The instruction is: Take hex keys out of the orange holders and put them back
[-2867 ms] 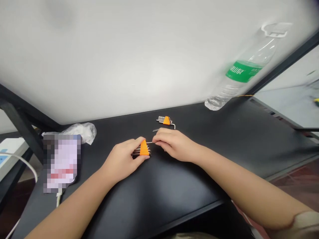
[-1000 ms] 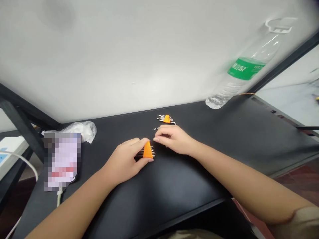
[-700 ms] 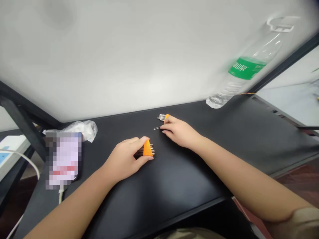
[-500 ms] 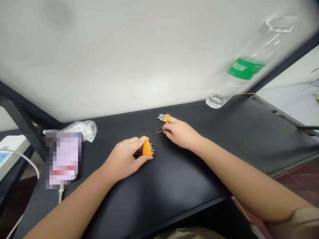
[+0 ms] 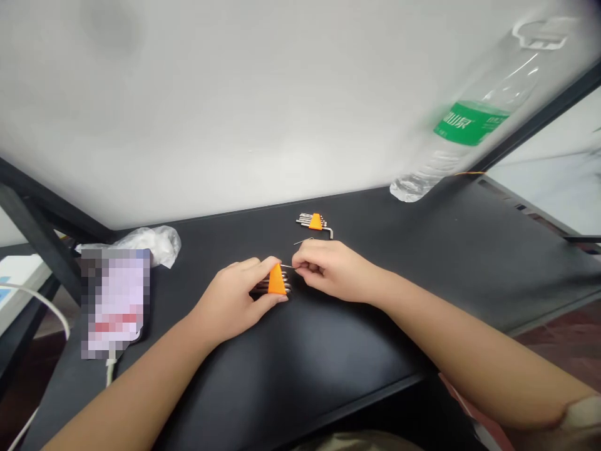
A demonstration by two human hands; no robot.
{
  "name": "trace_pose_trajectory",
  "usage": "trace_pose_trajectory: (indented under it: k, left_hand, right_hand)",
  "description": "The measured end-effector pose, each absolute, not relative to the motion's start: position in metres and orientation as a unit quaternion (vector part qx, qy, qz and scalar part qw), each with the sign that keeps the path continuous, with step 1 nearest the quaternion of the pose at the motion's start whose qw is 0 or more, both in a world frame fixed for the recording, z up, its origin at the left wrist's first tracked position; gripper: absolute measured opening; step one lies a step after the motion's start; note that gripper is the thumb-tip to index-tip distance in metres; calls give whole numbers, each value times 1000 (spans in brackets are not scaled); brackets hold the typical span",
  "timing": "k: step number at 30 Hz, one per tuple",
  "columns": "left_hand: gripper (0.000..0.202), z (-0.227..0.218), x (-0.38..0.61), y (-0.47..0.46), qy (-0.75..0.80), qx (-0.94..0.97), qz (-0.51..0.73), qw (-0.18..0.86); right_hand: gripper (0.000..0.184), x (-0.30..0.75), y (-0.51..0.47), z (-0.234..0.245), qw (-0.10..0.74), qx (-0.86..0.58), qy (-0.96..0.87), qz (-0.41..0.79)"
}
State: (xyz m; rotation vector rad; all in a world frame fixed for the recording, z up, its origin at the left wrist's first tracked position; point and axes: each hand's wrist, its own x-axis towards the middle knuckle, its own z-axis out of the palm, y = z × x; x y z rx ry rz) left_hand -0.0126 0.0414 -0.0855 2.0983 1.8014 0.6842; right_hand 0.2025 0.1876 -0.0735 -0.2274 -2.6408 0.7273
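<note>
Between thumb and fingers, my left hand (image 5: 237,300) grips an orange hex key holder (image 5: 277,280) with several metal hex keys in it. My right hand (image 5: 331,269) is closed in a pinch on a thin hex key (image 5: 288,267), whose free end reaches the top of that holder; whether it is inside a hole I cannot tell. Another thin hex key (image 5: 302,242) lies on the black table just beyond my right fingers, partly hidden by them. Farther back rests a second orange hex key holder (image 5: 316,222), also carrying several keys.
On the left lie a phone (image 5: 117,300) with a white cable (image 5: 110,373) and a crumpled clear plastic bag (image 5: 157,244). A large plastic bottle (image 5: 469,125) with a green label stands at the back right, by the pale wall (image 5: 263,94). A white power strip (image 5: 23,275) is far left.
My right hand has moved left and nearer, bringing one thin hex key to the left-hand holder. The other thin key stays on the table. My left hand has kept its grip.
</note>
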Motion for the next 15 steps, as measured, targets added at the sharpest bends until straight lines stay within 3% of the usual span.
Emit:
trace_pose_trajectory:
  k: [15]
  left_hand:
    - [45, -86, -12, 44, 625, 736, 223, 132]
  right_hand:
    - [18, 213, 182, -71, 196, -68, -959, 193]
